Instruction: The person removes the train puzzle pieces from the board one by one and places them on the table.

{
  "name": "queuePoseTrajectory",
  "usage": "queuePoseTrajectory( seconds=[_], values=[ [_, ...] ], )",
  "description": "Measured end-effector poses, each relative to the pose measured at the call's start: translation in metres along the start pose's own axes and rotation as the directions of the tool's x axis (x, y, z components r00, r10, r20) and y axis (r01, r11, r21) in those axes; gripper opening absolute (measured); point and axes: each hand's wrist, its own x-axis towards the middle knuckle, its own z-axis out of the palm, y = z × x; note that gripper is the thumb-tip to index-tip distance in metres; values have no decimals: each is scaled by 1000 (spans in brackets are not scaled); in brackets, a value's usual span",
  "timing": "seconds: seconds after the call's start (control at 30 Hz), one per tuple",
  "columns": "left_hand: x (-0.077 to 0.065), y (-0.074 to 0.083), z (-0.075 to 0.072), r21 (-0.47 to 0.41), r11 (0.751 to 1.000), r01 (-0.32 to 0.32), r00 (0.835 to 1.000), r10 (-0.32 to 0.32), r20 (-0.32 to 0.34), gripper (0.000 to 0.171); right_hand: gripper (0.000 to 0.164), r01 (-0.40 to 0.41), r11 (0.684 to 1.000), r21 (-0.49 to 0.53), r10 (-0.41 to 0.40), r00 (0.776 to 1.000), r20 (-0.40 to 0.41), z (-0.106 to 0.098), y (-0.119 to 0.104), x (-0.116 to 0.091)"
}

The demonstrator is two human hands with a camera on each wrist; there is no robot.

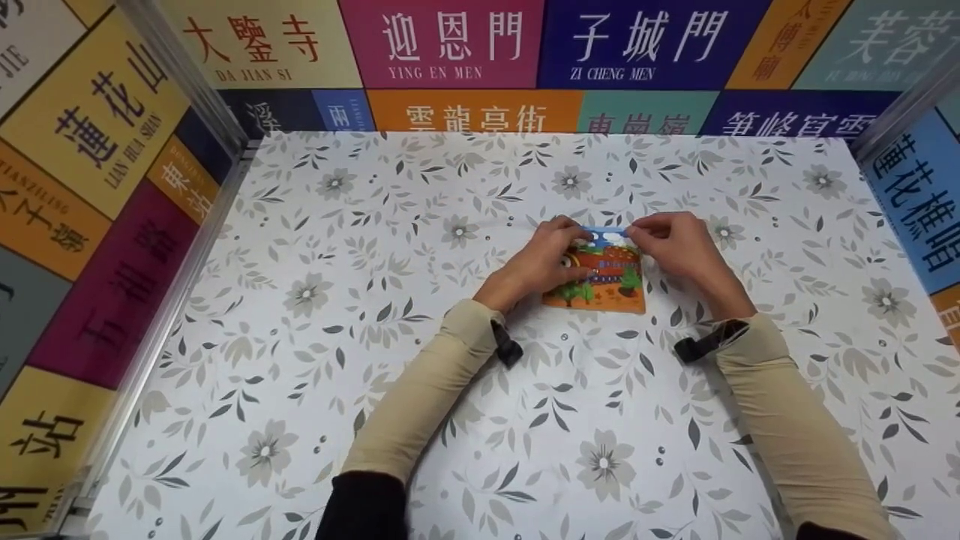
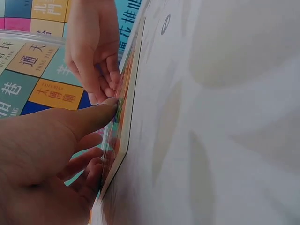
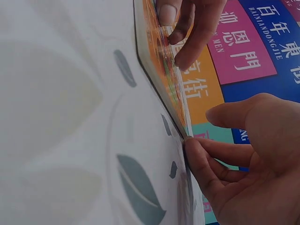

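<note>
A small flat picture board (image 1: 600,289), orange at the bottom with green trees, a red-brown cartoon shape and a blue top, lies on the table. My left hand (image 1: 541,259) holds it by the left part, its thumb across the picture and its fingers bent toward the upper left edge. In the left wrist view the thumb tip meets the glossy face of the board (image 2: 123,140). My right hand (image 1: 679,240) is at the upper right corner. Its fingertips touch the board's corner in the right wrist view, while the thumb (image 3: 225,114) stands apart from them.
A white cloth (image 1: 450,375) with grey flowers and leaves covers the table. Colourful panels (image 1: 442,45) with large characters stand along the back and both sides. Dark wrist straps (image 1: 510,349) with small devices sit at the beige sleeve cuffs.
</note>
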Motion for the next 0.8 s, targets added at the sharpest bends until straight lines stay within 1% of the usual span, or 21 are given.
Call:
queuePoseTrajectory(
  seconds=[0.07, 0.17, 0.4, 0.6, 0.7, 0.8],
  values=[
    [-5, 11, -7, 4, 1000, 9, 1000, -9, 7, 58, 51, 3, 1000, 14, -3, 1000, -6, 0, 1, 0],
    [-7, 18, -9, 25, 999, 20, 1000, -21, 2, 59, 50, 9, 1000, 29, -9, 1000, -10, 0, 2, 1],
    [-5, 21, -6, 22, 999, 49, 999, -48, -20, 59, 50, 12, 999, 30, -12, 1000, -14, 1, 4, 1],
    [1, 23, -1, 92, 995, 41, 997, -35, -65, 56, 45, 31, 999, 11, -31, 999, -14, 2, 7, 1],
    [4, 25, 2, 123, 990, 66, 995, -55, -87, 53, 42, 32, 999, 10, -32, 999, -6, 3, 7, 2],
    [8, 29, 3, 149, 982, 113, 990, -98, -100, 52, 40, 26, 1000, 14, -26, 1000, -1, 3, 7, 3]
  ],
)
